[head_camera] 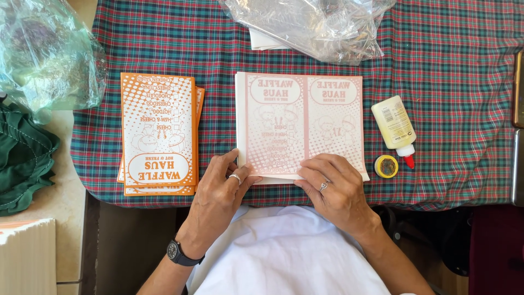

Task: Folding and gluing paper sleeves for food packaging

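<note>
A stack of pale, faintly orange-printed paper sheets [303,123] lies flat on the plaid tablecloth [447,65] in front of me. My left hand [221,188], with a ring and a black wristwatch, rests its fingers on the stack's near left corner. My right hand [333,183], also ringed, lies flat on the near edge of the top sheet, fingers spread. Neither hand grips anything. To the left sits a stack of folded orange-and-white paper bags [158,134].
A glue bottle [394,128] with a red tip lies right of the sheets, next to a small yellow cap [386,166]. Crumpled clear plastic [316,27] lies at the far edge. A greenish plastic bag [46,54] and green cloth [22,158] are at left.
</note>
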